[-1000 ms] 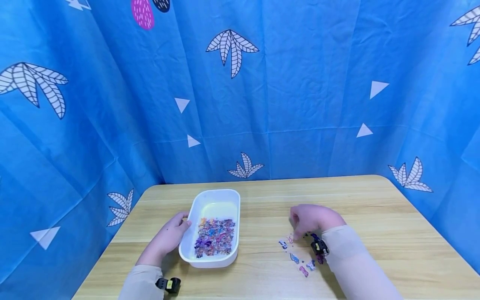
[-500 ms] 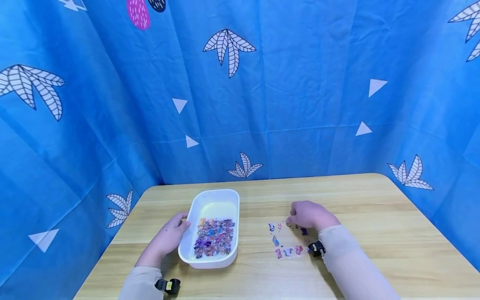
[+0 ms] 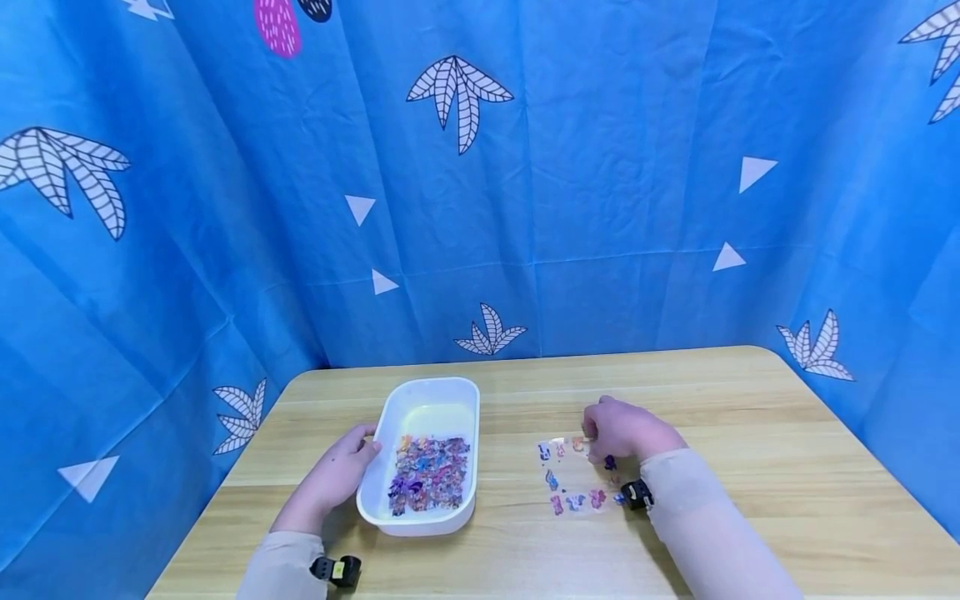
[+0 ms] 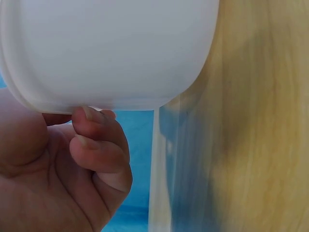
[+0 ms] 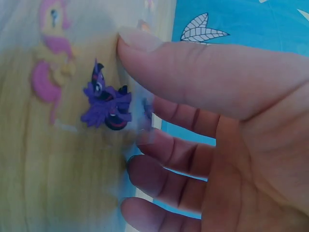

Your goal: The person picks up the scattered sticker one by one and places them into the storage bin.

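A white plastic tub (image 3: 420,400) stands tilted to my left, with small multicoloured pieces (image 3: 431,475) in its near half. My left hand (image 3: 347,467) grips its left side; in the left wrist view, bent fingers (image 4: 99,154) touch the tub's white wall (image 4: 116,58). At the right, a clear sheet of pony stickers (image 3: 581,479) lies on the table. My right hand (image 3: 630,429) holds its far right edge between thumb and fingers. A purple pony (image 5: 107,99) and a yellow pony with pink mane (image 5: 53,63) show close to the thumb. The exact fingertip contact is unclear.
Everything stands on a light wooden table (image 3: 517,550) with rounded far corners. A blue patterned curtain (image 3: 600,183) hangs behind it and at both sides. Each wrist wears a small black camera, the left one (image 3: 345,571) close to the tub's near left corner.
The sticker sheet has shifted left and turned square over the last second; the right hand has then moved slightly right, uncovering an orange pony. The left hand and tub stay in place.
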Demonstrator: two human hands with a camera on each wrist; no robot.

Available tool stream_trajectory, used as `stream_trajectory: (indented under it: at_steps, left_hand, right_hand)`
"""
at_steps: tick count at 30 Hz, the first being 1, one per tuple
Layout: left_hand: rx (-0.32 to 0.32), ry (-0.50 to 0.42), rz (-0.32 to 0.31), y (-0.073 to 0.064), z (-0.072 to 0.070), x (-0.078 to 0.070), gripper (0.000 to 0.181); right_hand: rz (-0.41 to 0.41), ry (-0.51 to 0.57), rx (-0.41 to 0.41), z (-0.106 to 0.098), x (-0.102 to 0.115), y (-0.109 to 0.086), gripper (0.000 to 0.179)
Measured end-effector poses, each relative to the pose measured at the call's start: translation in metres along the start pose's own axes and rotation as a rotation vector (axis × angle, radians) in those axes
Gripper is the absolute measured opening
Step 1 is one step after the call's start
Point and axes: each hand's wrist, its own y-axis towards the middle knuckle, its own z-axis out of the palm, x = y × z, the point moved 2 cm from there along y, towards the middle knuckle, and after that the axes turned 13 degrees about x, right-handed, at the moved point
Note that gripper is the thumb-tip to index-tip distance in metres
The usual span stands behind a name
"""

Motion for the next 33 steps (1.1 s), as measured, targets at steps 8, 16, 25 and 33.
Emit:
stream_trajectory:
  at_steps: [8, 16, 25, 33]
  left_hand:
    - [0.000, -0.006, 0.011, -0.002, 0.000, 0.000, 0.046]
    - [-0.002, -0.006, 0.003, -0.002, 0.000, 0.001, 0.046]
    - [-0.002, -0.001, 0.008, -0.001, -0.002, 0.000, 0.046]
    - [-0.005, -0.003, 0.017, 0.001, -0.001, 0.003, 0.047]
  right_hand:
    - [-0.044, 0.054, 0.013, 0.002, -0.003, 0.003, 0.024]
    - [-0.075, 0.151, 0.018, 0.003, -0.005, 0.007, 0.021]
    - [-0.192, 0.103, -0.001, -0.007, -0.001, 0.003, 0.015]
    - [-0.241, 0.147, -0.060, -0.017, -0.002, 0.001, 0.014]
